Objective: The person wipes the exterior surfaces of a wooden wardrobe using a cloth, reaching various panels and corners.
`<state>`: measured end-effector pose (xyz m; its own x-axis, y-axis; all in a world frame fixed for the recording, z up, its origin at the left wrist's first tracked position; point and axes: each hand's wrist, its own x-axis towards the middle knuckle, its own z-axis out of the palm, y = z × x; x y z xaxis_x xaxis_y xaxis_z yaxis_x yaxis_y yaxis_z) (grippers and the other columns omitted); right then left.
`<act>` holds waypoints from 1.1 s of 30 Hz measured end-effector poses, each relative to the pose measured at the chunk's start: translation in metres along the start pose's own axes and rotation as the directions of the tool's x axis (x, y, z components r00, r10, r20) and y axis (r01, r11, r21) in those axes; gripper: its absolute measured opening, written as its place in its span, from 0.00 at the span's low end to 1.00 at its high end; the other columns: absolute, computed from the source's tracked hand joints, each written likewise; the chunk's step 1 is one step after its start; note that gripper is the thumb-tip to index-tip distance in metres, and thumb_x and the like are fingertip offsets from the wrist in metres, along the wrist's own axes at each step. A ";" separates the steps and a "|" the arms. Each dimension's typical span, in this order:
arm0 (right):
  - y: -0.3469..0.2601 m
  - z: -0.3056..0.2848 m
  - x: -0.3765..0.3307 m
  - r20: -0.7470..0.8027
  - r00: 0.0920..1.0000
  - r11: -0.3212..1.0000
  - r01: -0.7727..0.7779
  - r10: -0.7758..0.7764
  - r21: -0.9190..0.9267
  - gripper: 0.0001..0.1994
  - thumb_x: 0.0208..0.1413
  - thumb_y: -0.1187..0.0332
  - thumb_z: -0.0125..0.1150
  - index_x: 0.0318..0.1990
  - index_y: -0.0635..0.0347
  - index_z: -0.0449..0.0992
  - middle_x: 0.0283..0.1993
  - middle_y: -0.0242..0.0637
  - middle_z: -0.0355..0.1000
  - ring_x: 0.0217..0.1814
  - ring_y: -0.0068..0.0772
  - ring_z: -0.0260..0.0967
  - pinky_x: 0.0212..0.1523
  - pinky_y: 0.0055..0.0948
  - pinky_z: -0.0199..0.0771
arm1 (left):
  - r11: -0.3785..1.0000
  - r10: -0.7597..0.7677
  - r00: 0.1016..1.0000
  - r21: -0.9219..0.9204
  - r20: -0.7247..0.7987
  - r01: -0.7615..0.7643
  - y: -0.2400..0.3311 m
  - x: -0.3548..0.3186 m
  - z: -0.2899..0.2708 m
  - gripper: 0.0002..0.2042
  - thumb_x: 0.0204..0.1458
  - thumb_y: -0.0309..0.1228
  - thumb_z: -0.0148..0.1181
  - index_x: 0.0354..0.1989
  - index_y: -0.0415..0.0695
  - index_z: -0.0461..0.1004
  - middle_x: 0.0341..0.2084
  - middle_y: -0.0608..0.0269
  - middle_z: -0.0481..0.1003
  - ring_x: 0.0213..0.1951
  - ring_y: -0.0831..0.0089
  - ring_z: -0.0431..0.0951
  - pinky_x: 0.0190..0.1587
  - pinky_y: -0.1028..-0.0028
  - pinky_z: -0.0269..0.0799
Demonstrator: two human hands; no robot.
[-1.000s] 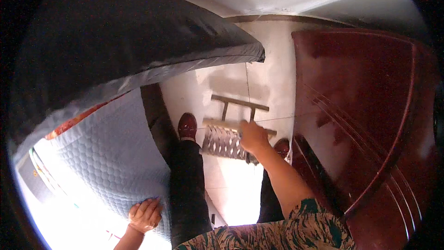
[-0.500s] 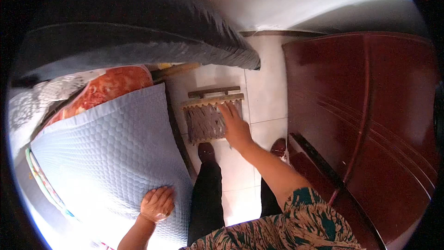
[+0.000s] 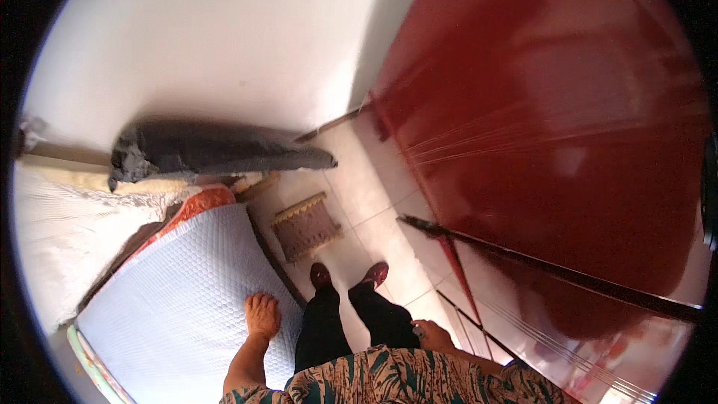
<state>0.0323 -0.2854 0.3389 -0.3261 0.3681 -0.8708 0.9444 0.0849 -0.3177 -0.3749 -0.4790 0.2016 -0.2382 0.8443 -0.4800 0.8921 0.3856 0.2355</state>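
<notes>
My left hand (image 3: 262,316) lies flat on a pale blue quilted bed cover (image 3: 202,269), fingers stretched out over its right part. Beside my right thigh is my right hand (image 3: 435,336), its fingers curled in; a small greyish bit shows at the fingertips, too small to name. On the floor ahead of my feet stands a low stool (image 3: 308,229) with a seat of woven brown strips and wooden side bars. Neither hand touches the stool.
A glossy dark red cabinet (image 3: 538,142) rises on the right, with an open door (image 3: 553,269) low beside me. A dark grey cloth-covered thing (image 3: 224,153) stands by the white wall (image 3: 247,45). Orange patterned bedding (image 3: 206,200) shows past the cover. Light tiles (image 3: 359,168) form the floor.
My right hand has drawn back from the stool to beside my thigh. My left hand stays on the bed cover. The view has risen and turned, showing more of the cabinet and wall.
</notes>
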 end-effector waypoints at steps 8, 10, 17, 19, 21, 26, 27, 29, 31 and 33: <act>0.129 0.059 -0.017 -0.467 0.884 0.935 0.176 -0.012 0.309 0.26 0.49 0.64 0.63 0.56 0.58 0.66 0.41 0.41 0.75 0.40 0.41 0.72 0.41 0.37 0.73 | 0.909 0.082 0.902 -0.403 0.424 0.107 0.134 0.033 -0.070 0.19 0.50 0.39 0.53 0.47 0.41 0.72 0.46 0.49 0.73 0.48 0.51 0.72 0.53 0.60 0.67; 0.135 0.062 -0.020 -0.495 0.867 0.932 0.131 0.057 0.337 0.24 0.49 0.63 0.62 0.55 0.56 0.67 0.43 0.41 0.74 0.42 0.41 0.72 0.42 0.37 0.73 | 0.886 0.376 0.869 -0.401 0.322 -0.235 0.162 0.059 -0.064 0.19 0.51 0.39 0.52 0.47 0.40 0.72 0.46 0.49 0.73 0.49 0.53 0.72 0.53 0.60 0.67; 0.171 0.130 -0.043 -0.583 0.744 0.839 0.055 0.327 0.541 0.18 0.52 0.60 0.58 0.50 0.51 0.73 0.48 0.40 0.72 0.48 0.43 0.70 0.44 0.39 0.73 | 0.546 0.835 0.495 -0.479 0.241 -0.687 0.325 0.128 -0.145 0.19 0.53 0.39 0.52 0.48 0.40 0.71 0.45 0.50 0.74 0.49 0.54 0.72 0.53 0.63 0.67; 0.171 0.146 -0.009 -0.621 0.745 0.817 0.188 0.244 0.546 0.16 0.53 0.60 0.57 0.49 0.50 0.74 0.49 0.40 0.72 0.49 0.44 0.69 0.44 0.39 0.73 | 0.494 0.868 0.399 -0.435 0.295 -0.752 0.313 0.157 -0.143 0.19 0.52 0.39 0.53 0.49 0.40 0.71 0.45 0.50 0.74 0.49 0.57 0.73 0.52 0.64 0.67; 0.144 0.152 0.005 -0.526 0.713 0.787 -0.060 0.464 0.614 0.13 0.51 0.59 0.58 0.44 0.46 0.77 0.43 0.39 0.74 0.46 0.42 0.71 0.42 0.38 0.74 | 0.447 0.888 0.320 -0.456 0.330 -0.770 0.299 0.188 -0.111 0.19 0.52 0.38 0.53 0.48 0.40 0.71 0.45 0.50 0.74 0.49 0.59 0.73 0.51 0.64 0.67; 0.108 0.221 -0.002 -0.591 0.643 0.834 -0.139 0.487 0.535 0.11 0.48 0.58 0.59 0.36 0.50 0.77 0.30 0.38 0.74 0.31 0.45 0.73 0.29 0.40 0.75 | 0.270 0.848 0.095 -0.271 0.521 -0.924 0.378 0.173 -0.162 0.18 0.51 0.38 0.52 0.47 0.40 0.72 0.38 0.47 0.76 0.43 0.54 0.76 0.47 0.62 0.70; 0.060 0.218 0.011 -0.661 0.534 0.811 -0.084 0.528 0.579 0.10 0.49 0.57 0.59 0.33 0.52 0.75 0.29 0.36 0.75 0.33 0.46 0.74 0.31 0.42 0.74 | 0.350 0.803 0.174 -0.215 0.569 -0.912 0.356 0.185 -0.172 0.17 0.50 0.37 0.51 0.45 0.40 0.73 0.40 0.47 0.76 0.45 0.54 0.75 0.48 0.62 0.69; 0.059 0.256 0.031 -0.602 0.411 0.625 0.095 0.684 0.775 0.10 0.51 0.59 0.57 0.31 0.55 0.74 0.29 0.38 0.73 0.32 0.46 0.73 0.31 0.42 0.73 | 0.297 0.774 0.124 -0.184 0.621 -0.937 0.382 0.182 -0.180 0.17 0.50 0.36 0.51 0.45 0.41 0.73 0.43 0.48 0.75 0.47 0.56 0.74 0.50 0.62 0.68; 0.066 0.299 0.046 -0.511 0.223 0.412 0.373 0.830 0.832 0.10 0.53 0.61 0.56 0.30 0.58 0.72 0.29 0.39 0.72 0.31 0.46 0.71 0.32 0.42 0.71 | 0.194 0.771 0.022 -0.202 0.637 -0.960 0.415 0.173 -0.182 0.17 0.50 0.37 0.50 0.46 0.42 0.74 0.45 0.48 0.73 0.51 0.57 0.72 0.53 0.63 0.66; 0.028 0.293 0.049 -0.487 0.147 0.382 0.446 0.861 0.810 0.09 0.53 0.62 0.56 0.32 0.57 0.73 0.29 0.42 0.72 0.31 0.45 0.70 0.32 0.40 0.70 | 0.235 0.753 0.067 -0.172 0.654 -0.957 0.406 0.182 -0.188 0.18 0.51 0.38 0.52 0.46 0.41 0.73 0.45 0.49 0.74 0.50 0.58 0.73 0.52 0.64 0.67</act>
<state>0.0303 -0.5366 0.1774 0.7864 0.5778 -0.2185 0.1805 -0.5532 -0.8132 -0.1286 -0.0988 0.3681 0.9071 0.1036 -0.4079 0.3713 -0.6534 0.6597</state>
